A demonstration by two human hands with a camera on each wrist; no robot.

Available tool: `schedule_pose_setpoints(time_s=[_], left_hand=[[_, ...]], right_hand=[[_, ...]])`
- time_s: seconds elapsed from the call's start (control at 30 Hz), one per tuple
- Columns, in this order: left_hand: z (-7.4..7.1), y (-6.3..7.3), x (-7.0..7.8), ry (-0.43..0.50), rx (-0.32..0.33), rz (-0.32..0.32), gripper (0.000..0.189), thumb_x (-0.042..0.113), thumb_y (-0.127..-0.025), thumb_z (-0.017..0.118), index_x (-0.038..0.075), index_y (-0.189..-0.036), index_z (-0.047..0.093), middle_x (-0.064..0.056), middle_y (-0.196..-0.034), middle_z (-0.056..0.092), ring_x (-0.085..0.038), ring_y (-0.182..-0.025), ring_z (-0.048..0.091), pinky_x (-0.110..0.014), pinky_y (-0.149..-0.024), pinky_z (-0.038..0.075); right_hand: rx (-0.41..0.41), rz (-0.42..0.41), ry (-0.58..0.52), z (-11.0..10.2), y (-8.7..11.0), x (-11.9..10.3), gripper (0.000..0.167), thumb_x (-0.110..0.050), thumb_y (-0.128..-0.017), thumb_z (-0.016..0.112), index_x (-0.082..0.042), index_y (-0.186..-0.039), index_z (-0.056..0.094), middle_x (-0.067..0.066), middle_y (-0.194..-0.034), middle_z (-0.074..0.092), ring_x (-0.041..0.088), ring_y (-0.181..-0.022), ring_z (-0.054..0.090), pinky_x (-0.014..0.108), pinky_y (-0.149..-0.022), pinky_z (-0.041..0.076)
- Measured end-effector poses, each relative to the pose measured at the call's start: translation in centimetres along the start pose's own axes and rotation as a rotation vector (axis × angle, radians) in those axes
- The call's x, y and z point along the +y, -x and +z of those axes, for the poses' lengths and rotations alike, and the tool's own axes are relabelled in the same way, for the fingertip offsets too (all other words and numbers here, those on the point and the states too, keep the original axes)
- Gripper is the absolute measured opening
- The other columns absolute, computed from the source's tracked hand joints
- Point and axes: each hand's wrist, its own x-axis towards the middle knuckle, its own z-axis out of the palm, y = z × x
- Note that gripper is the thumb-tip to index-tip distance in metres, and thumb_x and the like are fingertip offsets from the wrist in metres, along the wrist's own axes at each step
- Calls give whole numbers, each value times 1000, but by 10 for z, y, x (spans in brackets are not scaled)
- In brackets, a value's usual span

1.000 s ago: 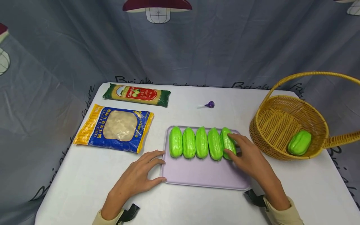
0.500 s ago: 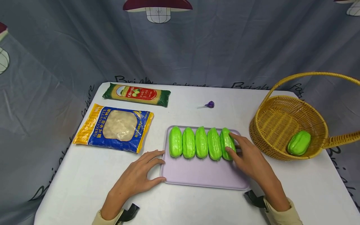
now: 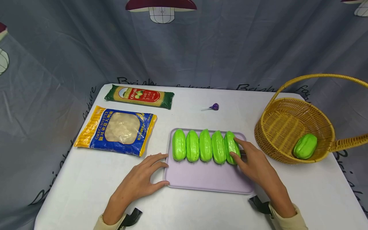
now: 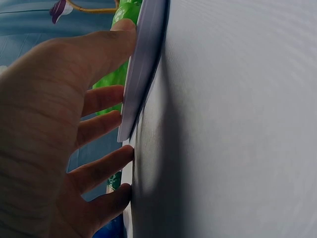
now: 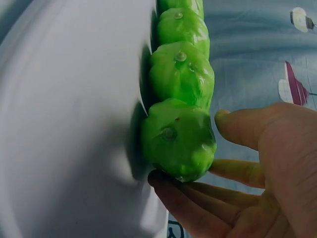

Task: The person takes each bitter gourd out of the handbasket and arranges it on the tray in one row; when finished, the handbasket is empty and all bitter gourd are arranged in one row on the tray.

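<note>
Several bright green, lobed gourds (image 3: 205, 145) lie side by side in a row on the pale purple tray (image 3: 201, 179). Around the right end of the row is my right hand (image 3: 253, 161), its fingers spread beside the last gourd (image 5: 178, 141). In the right wrist view the thumb stands slightly off that gourd, while fingers lie right at its underside and far side. My left hand (image 3: 143, 175) rests at the tray's left edge, fingers extended, thumb and fingertips at the rim (image 4: 141, 64). Nothing is gripped in it.
A wicker basket (image 3: 260, 140) with a tall handle stands at the right, holding one green gourd (image 3: 305, 146). On the left lie a blue and yellow orecchiette bag (image 3: 138, 145) and a green pasta packet (image 3: 143, 96). A purple lollipop (image 3: 214, 106) lies behind the tray.
My right fingers have eased slightly outward from the last gourd, which sits a touch further left and nearer the person. The left hand holds its place at the tray.
</note>
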Motion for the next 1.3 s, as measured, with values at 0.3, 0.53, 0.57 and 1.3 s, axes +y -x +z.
schedule_pose_setpoints(time_s=[0.3, 0.53, 0.57, 1.3], left_hand=[[0, -1, 0, -2, -1, -1, 51, 53, -84, 90, 26, -125, 75, 6, -159, 56, -23, -149, 52, -45, -116, 53], [1, 0, 0, -7, 4, 11, 51, 53, -84, 90, 26, -124, 75, 5, -158, 57, -21, -148, 53, -44, -115, 54], [1, 0, 0, -8, 2, 11, 51, 53, -85, 90, 26, -124, 75, 5, -158, 57, -21, -148, 53, -44, -115, 54], [1, 0, -1, -7, 18, 32, 50, 53, -85, 90, 25, -124, 74, 6, -158, 57, -22, -147, 53, -44, -114, 55]], right_hand=[[-14, 17, 16, -3, 2, -1, 64, -26, -105, 73, -1, -158, 48, 31, -149, 59, 51, -128, 64, 70, -102, 54], [2, 19, -18, -19, 4, 1, 63, -26, -106, 71, 0, -158, 47, 33, -146, 59, 48, -115, 72, 65, -95, 60], [13, 16, -23, -22, 5, 2, 63, -25, -106, 72, 0, -158, 48, 33, -144, 60, 47, -110, 74, 64, -90, 62], [275, 159, 114, -84, 22, 40, 55, -19, -101, 76, 1, -149, 58, 30, -130, 62, 49, -99, 70, 62, -69, 63]])
